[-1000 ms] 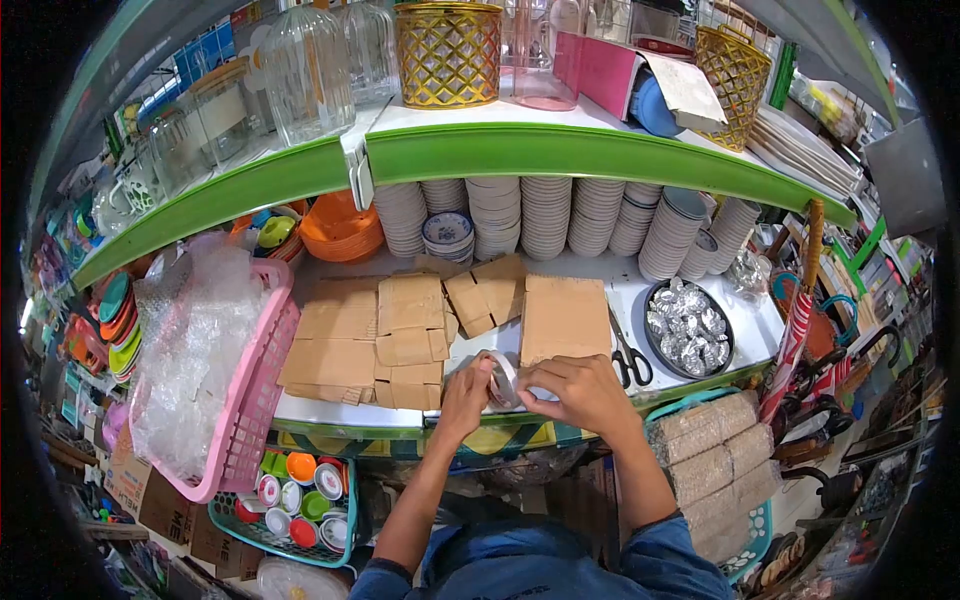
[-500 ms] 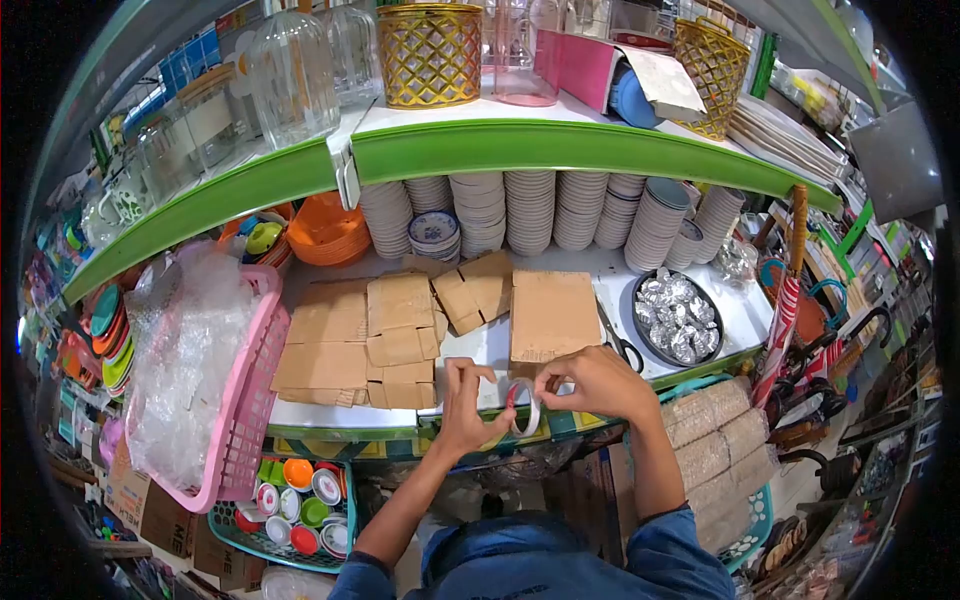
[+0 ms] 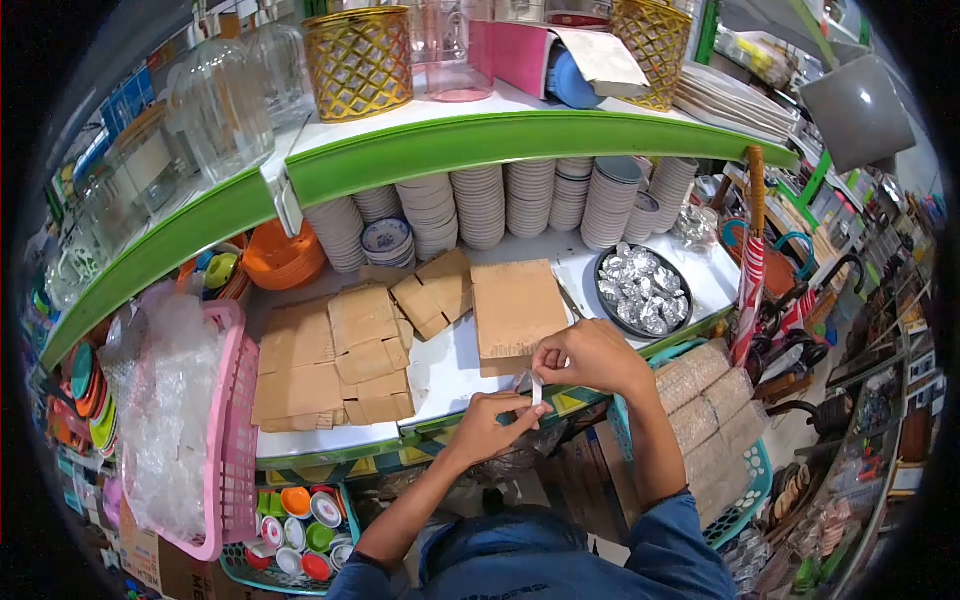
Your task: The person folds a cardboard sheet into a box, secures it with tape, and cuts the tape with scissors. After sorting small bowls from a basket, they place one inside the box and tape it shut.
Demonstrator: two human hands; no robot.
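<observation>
A roll of tape point(image 3: 537, 390) is between my two hands, seen nearly edge-on over the front edge of the shelf. My left hand point(image 3: 488, 425) grips it from the lower left, fingers and thumb closed on it. At its upper end, my right hand point(image 3: 595, 358) pinches the tape between thumb and fingertips. Just beyond the hands lies a flat cardboard piece point(image 3: 518, 305), its near right corner close to my right fingers. Scissors beside it are mostly hidden behind my right hand. More folded cardboard point(image 3: 300, 360) lies to the left.
Stacked bowls point(image 3: 478, 210) line the back of the shelf, with a black tray point(image 3: 601, 290) of foil-like pieces at right. A pink basket point(image 3: 232, 420) of clear plastic stands left. Below are a teal basket point(image 3: 755, 490) of wrapped bundles and another point(image 3: 235, 570) of small containers.
My view has swung right. The tape roll has turned from showing its open ring to nearly edge-on, and my hands have come closer together, left fingers now folded round it.
</observation>
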